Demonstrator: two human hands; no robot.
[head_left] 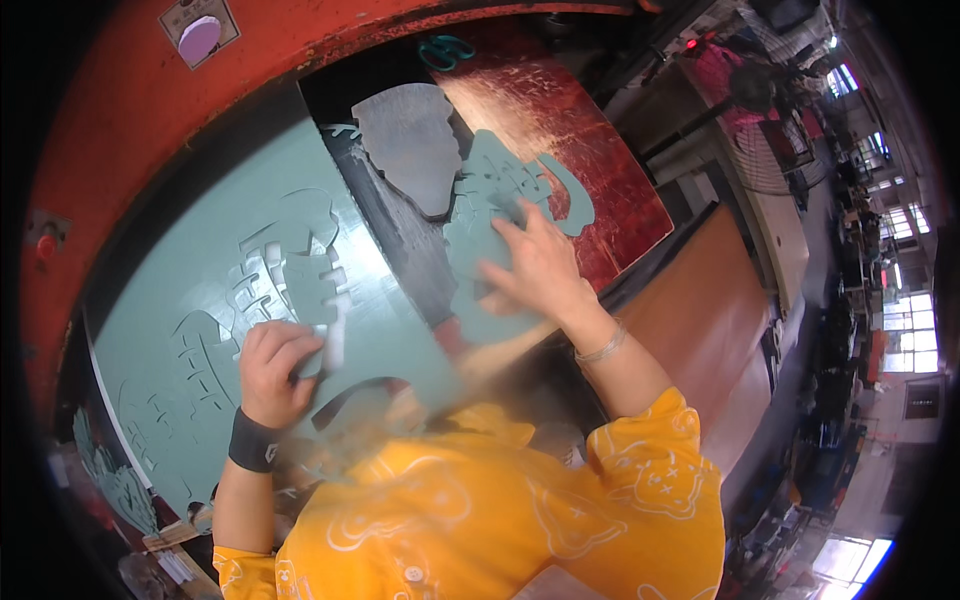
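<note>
A large pale green sheet with cut-out shapes lies on the dark bed of an orange-red press. My left hand, with a black wristband, pinches the sheet's edge beside a cut-out near its lower middle. My right hand, with a thin bracelet on the wrist, lies flat with fingers spread on a cut pale green piece to the right. A grey cutting die lies just behind that piece. My yellow patterned shirt hides the near edge of the sheet.
A red-brown board lies under the cut piece at the right. The orange-red press frame curves around the back and left, with a round lilac button. Green offcuts pile at lower left. A workshop aisle runs along the right.
</note>
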